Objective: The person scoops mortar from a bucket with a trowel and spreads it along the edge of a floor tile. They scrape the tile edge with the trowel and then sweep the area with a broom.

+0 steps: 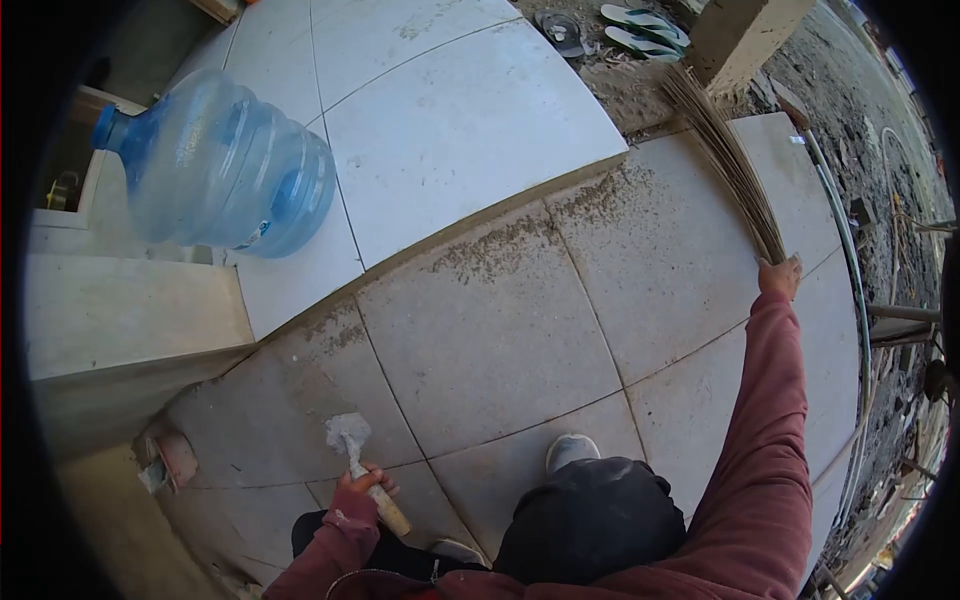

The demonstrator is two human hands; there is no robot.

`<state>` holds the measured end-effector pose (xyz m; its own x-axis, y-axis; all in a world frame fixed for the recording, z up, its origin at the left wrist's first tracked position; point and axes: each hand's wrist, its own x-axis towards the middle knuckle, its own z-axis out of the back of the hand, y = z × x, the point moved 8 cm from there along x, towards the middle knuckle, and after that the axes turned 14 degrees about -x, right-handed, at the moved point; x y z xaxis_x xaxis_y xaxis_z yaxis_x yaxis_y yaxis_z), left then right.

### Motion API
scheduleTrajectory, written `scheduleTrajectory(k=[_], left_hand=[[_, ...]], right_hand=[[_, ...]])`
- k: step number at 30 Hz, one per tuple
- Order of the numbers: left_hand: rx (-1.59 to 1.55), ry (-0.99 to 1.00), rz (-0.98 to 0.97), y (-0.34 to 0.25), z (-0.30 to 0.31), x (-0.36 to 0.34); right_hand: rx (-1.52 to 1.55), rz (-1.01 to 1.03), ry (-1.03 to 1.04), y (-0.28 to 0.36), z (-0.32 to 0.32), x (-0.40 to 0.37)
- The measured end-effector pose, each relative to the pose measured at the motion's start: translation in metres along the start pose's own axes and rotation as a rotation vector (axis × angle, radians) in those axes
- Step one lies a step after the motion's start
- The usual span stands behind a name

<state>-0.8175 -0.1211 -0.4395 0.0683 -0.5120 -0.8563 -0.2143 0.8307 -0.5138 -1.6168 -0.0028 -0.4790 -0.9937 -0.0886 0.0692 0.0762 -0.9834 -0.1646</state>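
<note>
My left hand (366, 487) is closed around the light wooden handle of a scraper (348, 432). Its short head looks whitish and crusted, and it is over the floor tiles in front of my left knee. Far out to the right, my right hand (780, 278) grips the bound end of a stick broom (735, 165). The broom's long thin bristles point away from me, toward the base of a post. Dirt (495, 245) lies scattered on the grey tiles (480, 340) along the foot of the raised white step.
A large blue water jug (235, 165) lies on its side on the white tiled step (460, 120). Flip-flops (645, 32) rest beyond it near a concrete post (750, 40). A pipe (840, 215) runs along the right floor edge, with rough soil beyond. A reddish block (177, 460) stands at the left wall.
</note>
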Motion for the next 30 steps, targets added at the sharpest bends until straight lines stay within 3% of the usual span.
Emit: scheduleTrajectory(k=[2, 5, 6, 8, 12, 13, 14, 16, 18, 21, 22, 24, 28, 30], left_hand=[[-0.089, -0.119, -0.017, -0.002, 0.018, -0.004], [-0.145, -0.15, -0.028, 0.001, 0.029, -0.004], [-0.169, -0.178, -0.03, 0.002, 0.033, -0.005], [-0.195, -0.18, -0.008, 0.003, 0.03, -0.004], [-0.187, -0.14, -0.033, 0.005, 0.02, -0.005], [-0.195, -0.108, -0.043, 0.006, 0.019, -0.005], [-0.199, -0.08, -0.056, 0.005, 0.018, -0.007], [-0.259, -0.105, -0.101, -0.007, 0.011, -0.023], [-0.34, -0.09, -0.241, -0.03, 0.014, -0.04], [-0.522, -0.07, -0.449, -0.059, 0.039, -0.06], [-0.553, -0.074, -0.465, -0.062, 0.048, -0.062], [-0.753, -0.161, -0.582, -0.07, 0.076, -0.065], [-1.12, -0.102, -0.483, -0.068, 0.096, -0.057], [-1.194, -0.106, -0.433, -0.068, 0.101, -0.059]], right_hand=[[0.06, -0.053, 0.019, -0.01, -0.021, 0.031], [-0.091, 0.071, 0.334, -0.004, -0.062, 0.048], [-0.096, 0.082, 0.336, 0.0, -0.056, 0.038], [-0.259, 0.021, 0.104, 0.004, -0.014, 0.013], [-0.399, 0.199, 0.214, 0.01, -0.013, 0.002], [-0.358, 0.21, 0.146, 0.013, -0.007, -0.007], [-0.314, 0.223, 0.084, 0.014, -0.006, -0.021], [0.03, 0.285, 0.199, 0.003, -0.034, -0.036], [0.276, 0.385, 0.141, -0.002, -0.022, -0.09], [0.878, 0.452, 0.368, -0.013, -0.019, -0.194], [0.943, 0.456, 0.433, -0.009, 0.002, -0.231], [0.868, 0.771, 0.416, 0.016, 0.052, -0.284], [0.42, 1.456, 0.616, 0.112, 0.131, -0.381], [0.127, 1.658, 0.843, 0.158, 0.168, -0.454]])
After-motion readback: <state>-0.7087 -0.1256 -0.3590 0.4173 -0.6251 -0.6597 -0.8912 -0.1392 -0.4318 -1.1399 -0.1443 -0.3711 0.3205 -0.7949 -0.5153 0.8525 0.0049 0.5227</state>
